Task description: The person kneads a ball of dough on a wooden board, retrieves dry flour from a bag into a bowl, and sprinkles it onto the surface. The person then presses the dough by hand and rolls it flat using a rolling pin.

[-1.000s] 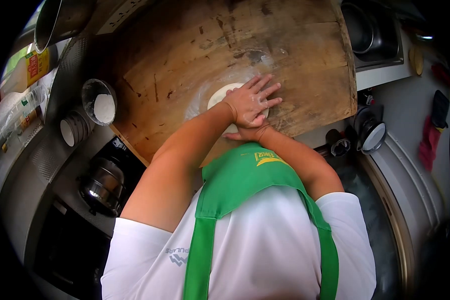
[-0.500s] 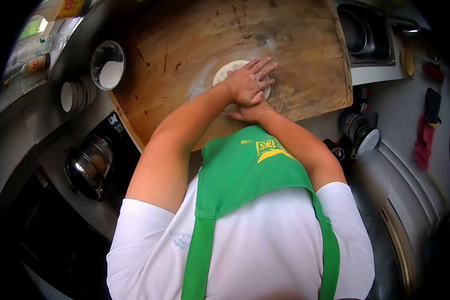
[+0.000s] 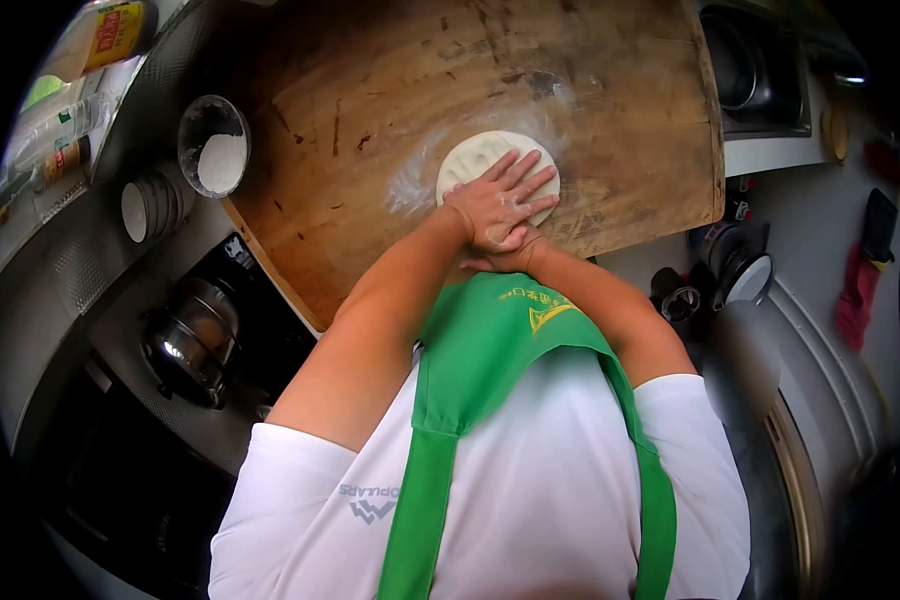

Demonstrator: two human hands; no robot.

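A round, flat piece of pale dough [image 3: 478, 150] with several finger dents in its top lies on the wooden board. Across its lower right part, my left hand [image 3: 500, 207] rests palm down with its fingers spread. My right hand [image 3: 510, 259] lies at the near edge of the dough, partly under my left hand. Its thumb side sticks out to the left, and most of its fingers are hidden. White flour marks the board [image 3: 390, 100] around the dough and the back of my left hand.
A bowl of white powder [image 3: 220, 163] stands left of the board, above stacked bowls [image 3: 150, 207]. A lidded metal pot [image 3: 192, 340] is at lower left, bottles [image 3: 65, 125] at upper left. Past the board's right edge are a sink [image 3: 745, 70] and dark containers [image 3: 678, 295].
Both hands have shifted toward my body relative to the dough, uncovering more of its far side and the dents there. My left hand is still over my right. The camera view has shifted slightly.
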